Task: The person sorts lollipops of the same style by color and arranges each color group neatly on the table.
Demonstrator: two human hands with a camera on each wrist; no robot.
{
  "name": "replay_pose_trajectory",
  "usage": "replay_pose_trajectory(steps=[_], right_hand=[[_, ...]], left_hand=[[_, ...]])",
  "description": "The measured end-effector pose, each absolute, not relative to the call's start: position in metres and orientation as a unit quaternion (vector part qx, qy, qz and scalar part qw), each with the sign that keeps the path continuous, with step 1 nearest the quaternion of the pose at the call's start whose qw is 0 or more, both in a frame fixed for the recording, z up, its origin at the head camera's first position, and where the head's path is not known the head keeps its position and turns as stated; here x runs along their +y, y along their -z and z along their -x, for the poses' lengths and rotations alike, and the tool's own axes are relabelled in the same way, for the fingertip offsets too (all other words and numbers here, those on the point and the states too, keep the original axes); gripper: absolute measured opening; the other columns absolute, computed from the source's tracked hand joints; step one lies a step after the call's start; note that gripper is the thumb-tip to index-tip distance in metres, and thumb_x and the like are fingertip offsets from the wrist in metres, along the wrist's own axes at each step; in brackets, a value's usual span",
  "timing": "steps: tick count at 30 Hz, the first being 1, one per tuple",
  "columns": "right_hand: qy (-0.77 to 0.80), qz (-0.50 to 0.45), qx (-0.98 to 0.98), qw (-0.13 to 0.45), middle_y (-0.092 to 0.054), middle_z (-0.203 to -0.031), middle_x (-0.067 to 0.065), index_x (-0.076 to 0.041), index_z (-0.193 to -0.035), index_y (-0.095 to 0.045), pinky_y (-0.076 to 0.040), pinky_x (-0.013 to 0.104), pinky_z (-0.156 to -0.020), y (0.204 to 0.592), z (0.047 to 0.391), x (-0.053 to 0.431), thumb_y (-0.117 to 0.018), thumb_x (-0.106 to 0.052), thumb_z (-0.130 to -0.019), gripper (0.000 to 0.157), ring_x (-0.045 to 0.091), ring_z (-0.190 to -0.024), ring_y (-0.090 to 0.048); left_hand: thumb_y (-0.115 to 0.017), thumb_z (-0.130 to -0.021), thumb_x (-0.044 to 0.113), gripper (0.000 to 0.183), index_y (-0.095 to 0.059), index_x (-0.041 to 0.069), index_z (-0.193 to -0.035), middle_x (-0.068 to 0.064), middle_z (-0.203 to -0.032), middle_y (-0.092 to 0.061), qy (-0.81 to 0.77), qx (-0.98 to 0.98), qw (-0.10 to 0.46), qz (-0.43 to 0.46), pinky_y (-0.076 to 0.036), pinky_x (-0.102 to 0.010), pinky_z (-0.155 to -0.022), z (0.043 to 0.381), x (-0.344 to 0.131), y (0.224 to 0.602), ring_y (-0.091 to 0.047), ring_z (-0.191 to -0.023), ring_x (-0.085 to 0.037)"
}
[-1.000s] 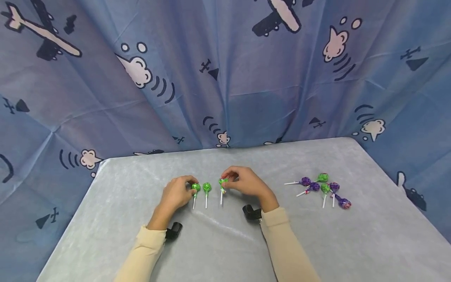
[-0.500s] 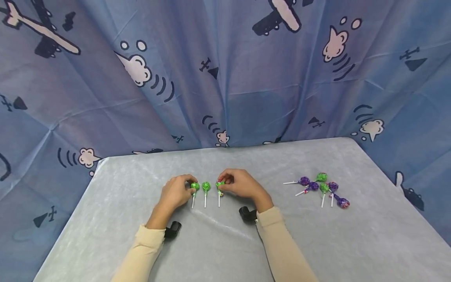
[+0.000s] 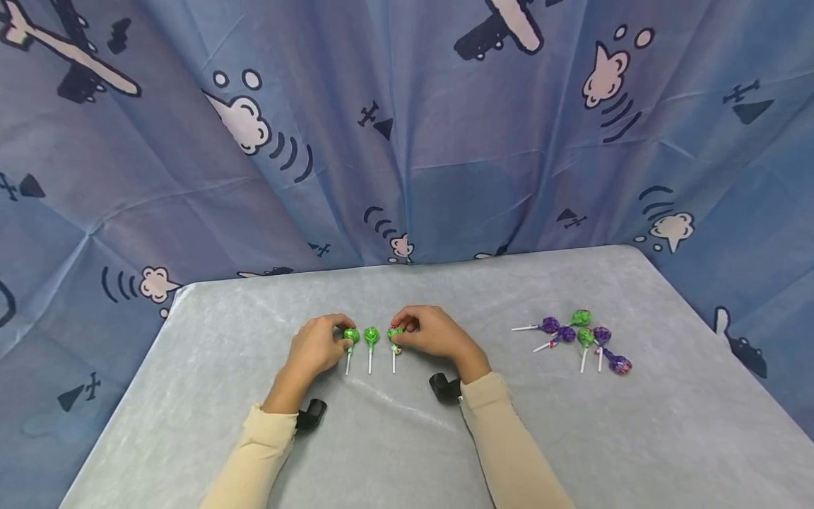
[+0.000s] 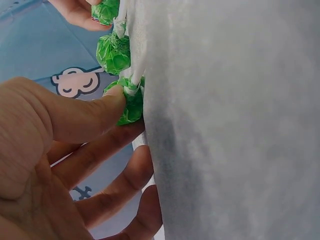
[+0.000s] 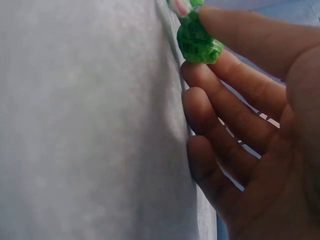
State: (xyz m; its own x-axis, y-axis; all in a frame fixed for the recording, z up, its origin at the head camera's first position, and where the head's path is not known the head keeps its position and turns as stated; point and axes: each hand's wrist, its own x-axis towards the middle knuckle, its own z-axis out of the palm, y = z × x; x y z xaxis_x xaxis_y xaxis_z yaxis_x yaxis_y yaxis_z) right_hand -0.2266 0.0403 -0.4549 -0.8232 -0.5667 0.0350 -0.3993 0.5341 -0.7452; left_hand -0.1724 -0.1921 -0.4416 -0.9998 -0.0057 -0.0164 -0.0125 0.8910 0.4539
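Observation:
Three green-wrapped lollipops lie in a row on the table, sticks toward the person. My left hand (image 3: 314,346) pinches the head of the leftmost lollipop (image 3: 352,335) between thumb and index finger; in the left wrist view the thumb presses on its green wrapper (image 4: 132,110). The middle lollipop (image 3: 372,336) is untouched by either hand. My right hand (image 3: 437,335) holds the head of the right-hand lollipop (image 3: 392,333) with thumb and fingers. The right wrist view shows the thumb on this green lollipop (image 5: 196,44), its stick mostly out of frame.
To the right lies a loose cluster of lollipops: several purple lollipops (image 3: 564,335) and two green lollipops (image 3: 581,318), sticks pointing various ways. A pale cloth covers the table (image 3: 381,438). Behind its far edge hangs a blue curtain (image 3: 470,205) printed with airplanes.
My right hand has moved slightly left with its lollipop, bringing it nearer the middle one and in line with the row. The left hand has stayed at the leftmost lollipop.

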Motion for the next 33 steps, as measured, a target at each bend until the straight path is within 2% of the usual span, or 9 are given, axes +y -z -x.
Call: replay_pose_trajectory(steps=[16,29,33], right_hand=[[0.377,0.259,0.882,0.115,-0.069,-0.095,-0.003,-0.017,-0.105,-0.073,-0.048,0.027,-0.082,0.4528,0.227,0.039,-0.08,-0.028,-0.084,0.024,0.008,-0.087,-0.058],[0.368,0.265,0.884,0.117,-0.07,-0.099,-0.003,-0.017,-0.107,-0.073,-0.048,0.027,-0.084,0.4553,0.2273,0.0386,-0.079,-0.03,-0.085,0.026,0.008,-0.09,-0.06],[0.372,0.263,0.882,0.118,-0.07,-0.099,-0.003,-0.017,-0.107,-0.073,-0.049,0.028,-0.084,0.4544,0.2267,0.0396,-0.079,-0.029,-0.085,0.026,0.009,-0.09,-0.06]], left_hand=[[-0.077,-0.086,0.02,0.021,-0.074,0.024,-0.107,-0.001,-0.112,-0.073,-0.233,0.973,0.003,0.003,-0.05,-0.049,-0.076,0.1727,-0.1922,0.4398,-0.066,-0.1,-0.028],[-0.078,-0.086,0.02,0.022,-0.074,0.024,-0.107,0.003,-0.112,-0.073,-0.236,0.972,0.004,0.005,-0.048,-0.042,-0.07,0.1721,-0.1925,0.443,-0.064,-0.092,-0.022],[-0.077,-0.086,0.02,0.022,-0.074,0.024,-0.108,0.003,-0.113,-0.073,-0.235,0.972,0.007,0.005,-0.049,-0.044,-0.072,0.1726,-0.1923,0.4429,-0.065,-0.095,-0.024]])
